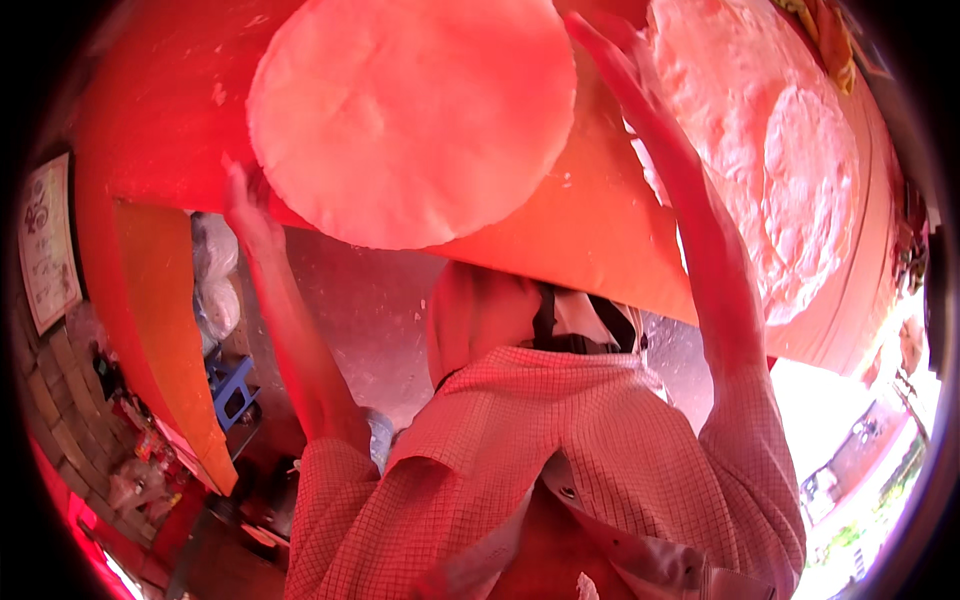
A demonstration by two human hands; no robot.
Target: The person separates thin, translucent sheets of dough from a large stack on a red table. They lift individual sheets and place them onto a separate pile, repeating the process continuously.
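Note:
A large, round, thin sheet (409, 127), pale and probably dough, reaches over the front edge of the orange-red tabletop (592, 247). I cannot tell whether it rests on the table or is off it. At its lower left rim is my left hand (251, 210), fingers apart and blurred, with some fingertips hard to make out. By its right rim is my right hand (622, 64), one fingertip at or very near the edge and the other fingers spread. Neither hand visibly pinches the sheet. Right of my right forearm lies a pile of similar wrinkled sheets (720, 112).
A smaller round piece (810, 165) tops the pile. Yellow cloth (832, 45) lies at the far right. Below the table's left side are a blue plastic stool (231, 386) and plastic-wrapped bundles (217, 277). A framed sheet with writing (49, 244) hangs by a brick wall (64, 405).

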